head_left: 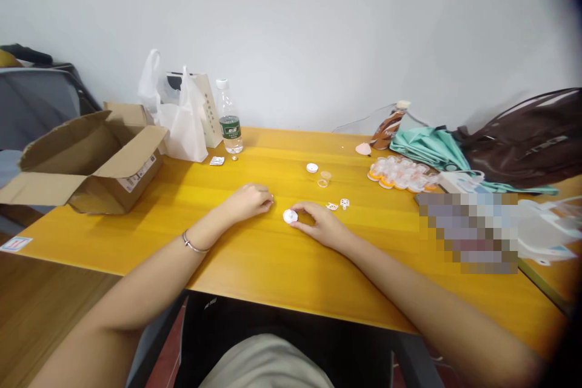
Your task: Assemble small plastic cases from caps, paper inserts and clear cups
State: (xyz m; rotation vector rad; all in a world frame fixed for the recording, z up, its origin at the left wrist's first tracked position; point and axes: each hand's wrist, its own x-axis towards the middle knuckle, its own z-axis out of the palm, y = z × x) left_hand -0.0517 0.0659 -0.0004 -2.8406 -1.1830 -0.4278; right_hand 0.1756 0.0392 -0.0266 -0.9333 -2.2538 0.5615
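My right hand [321,224] rests on the yellow table [254,254] and pinches a small white round piece [290,216] between thumb and fingertips. My left hand [250,200] lies just left of it, fingers curled under into a loose fist; whether it holds anything is hidden. A metal bangle [193,246] circles my left wrist. Two tiny white cut-out bits [339,204] lie just beyond my right hand. Farther back sit a white cap [311,167] and a small clear cup [324,179].
An open cardboard box [91,160] stands at the left, with white plastic bags [182,115] and a water bottle [229,118] behind it. At the right are a pack of small cups [402,173], a brown bottle [388,127], a teal umbrella [427,148] and a dark bag [527,139].
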